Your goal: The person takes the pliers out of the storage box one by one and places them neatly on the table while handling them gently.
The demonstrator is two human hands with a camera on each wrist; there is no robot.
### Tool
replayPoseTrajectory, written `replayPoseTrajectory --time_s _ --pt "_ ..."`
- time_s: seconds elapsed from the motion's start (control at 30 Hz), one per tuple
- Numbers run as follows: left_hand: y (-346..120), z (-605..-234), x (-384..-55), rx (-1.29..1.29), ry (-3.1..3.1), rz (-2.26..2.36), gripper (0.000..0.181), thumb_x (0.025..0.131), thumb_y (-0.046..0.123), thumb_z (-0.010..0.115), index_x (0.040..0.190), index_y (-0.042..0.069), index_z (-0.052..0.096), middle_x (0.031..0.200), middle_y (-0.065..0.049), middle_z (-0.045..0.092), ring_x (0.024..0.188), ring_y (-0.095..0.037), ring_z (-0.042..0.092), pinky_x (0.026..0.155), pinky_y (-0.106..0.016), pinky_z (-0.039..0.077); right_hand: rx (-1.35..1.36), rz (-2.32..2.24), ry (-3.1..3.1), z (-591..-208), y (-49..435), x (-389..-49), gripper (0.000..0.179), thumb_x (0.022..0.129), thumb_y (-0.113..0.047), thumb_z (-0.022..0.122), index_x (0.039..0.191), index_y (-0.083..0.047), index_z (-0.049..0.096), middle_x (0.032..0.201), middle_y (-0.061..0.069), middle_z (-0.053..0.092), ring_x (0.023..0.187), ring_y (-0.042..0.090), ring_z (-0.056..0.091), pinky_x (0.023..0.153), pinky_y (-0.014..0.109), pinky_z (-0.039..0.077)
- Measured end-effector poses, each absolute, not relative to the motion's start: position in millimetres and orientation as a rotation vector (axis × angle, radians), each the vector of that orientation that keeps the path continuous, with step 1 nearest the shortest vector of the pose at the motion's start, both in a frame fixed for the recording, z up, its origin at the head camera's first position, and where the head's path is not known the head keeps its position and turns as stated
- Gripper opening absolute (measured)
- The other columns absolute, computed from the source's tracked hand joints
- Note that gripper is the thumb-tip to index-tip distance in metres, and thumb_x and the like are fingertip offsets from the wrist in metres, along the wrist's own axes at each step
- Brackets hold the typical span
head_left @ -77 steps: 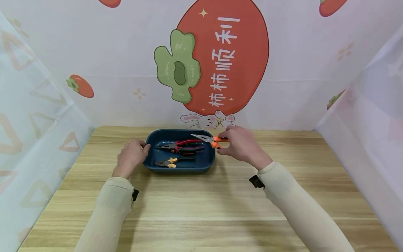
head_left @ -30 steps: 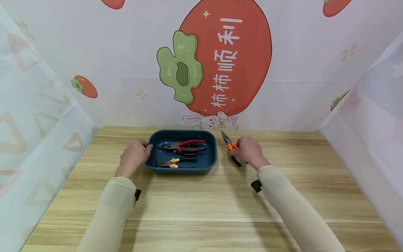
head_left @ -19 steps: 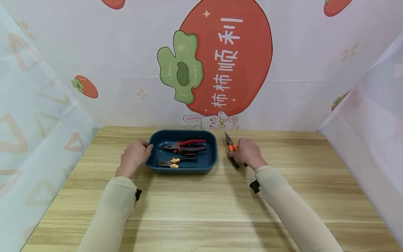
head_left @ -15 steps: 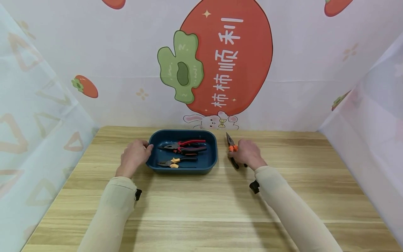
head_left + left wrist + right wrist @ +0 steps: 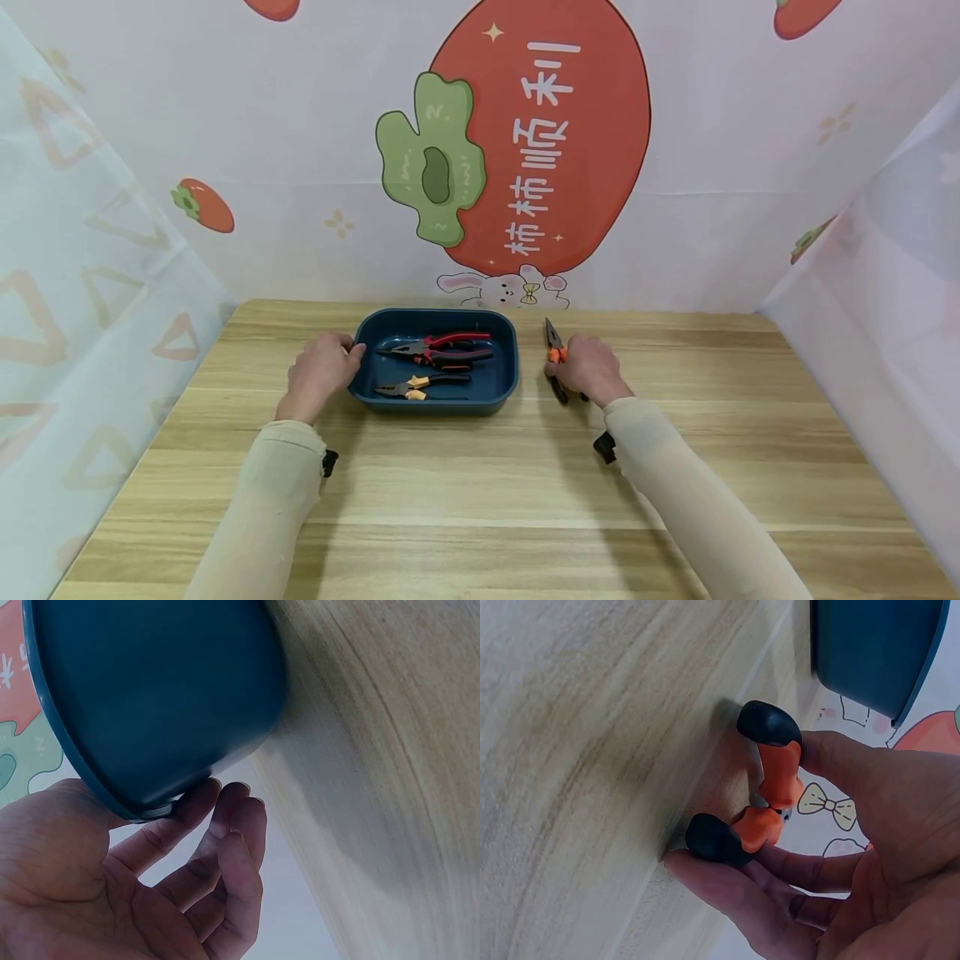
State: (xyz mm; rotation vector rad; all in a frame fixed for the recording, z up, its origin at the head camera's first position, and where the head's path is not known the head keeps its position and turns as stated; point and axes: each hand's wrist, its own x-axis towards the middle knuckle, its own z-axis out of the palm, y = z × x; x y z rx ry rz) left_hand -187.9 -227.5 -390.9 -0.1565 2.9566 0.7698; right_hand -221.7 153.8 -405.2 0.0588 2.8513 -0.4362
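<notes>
My right hand point(image 5: 591, 365) holds long-nose pliers point(image 5: 556, 354) by their orange-and-black handles, thumb on one handle and fingers on the other in the right wrist view. Their nose points toward the back wall, and they are low over the table or on it; I cannot tell which. My left hand point(image 5: 321, 371) pinches the left rim of a dark blue tray point(image 5: 431, 407), thumb over the edge and fingers on the outer wall. Inside the tray lie red-and-black pliers point(image 5: 442, 348) and, nearer me, smaller yellow-and-black pliers point(image 5: 420, 385). Another black-and-red handle shows partly hidden beneath the red pair.
The wood-grain table point(image 5: 450, 517) runs back to a white printed cloth point(image 5: 300, 125) with a big persimmon drawing. Cloth sides point(image 5: 885, 275) close in the table at left and right.
The long-nose pliers have gone from above the tray's right end to the table's right side, turning to point backward. Lately they shifted slightly right and straightened. My left hand stays on the rim.
</notes>
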Motion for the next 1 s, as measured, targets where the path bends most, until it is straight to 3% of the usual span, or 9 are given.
replayPoseTrajectory --time_s 0.37,1.0 --pt "-227.3 -390.4 -188.3 -0.183 2.946 0.762 0.033 0.106 0.032 0.049 0.103 0.005 0.067 0.081 -0.010 0.059 0.070 -0.029 0.055 0.057 -0.039 0.040 0.081 -0.402 2.867 -410.0 150.8 -223.7 0.038 0.094 -0.041 0.071 0.093 -0.005 0.057 0.076 0.010 0.056 0.063 0.024 0.057 0.052 0.032 0.042" --pt "-227.5 -390.8 -189.0 -0.170 2.954 0.764 0.032 0.106 0.031 0.050 0.097 0.005 0.066 0.078 -0.010 0.058 0.067 -0.029 0.055 0.056 -0.039 0.040 0.081 -0.434 2.899 -413.7 149.4 -224.2 0.041 0.093 -0.043 0.071 0.089 -0.005 0.057 0.074 0.009 0.054 0.062 0.024 0.055 0.050 0.031 0.040"
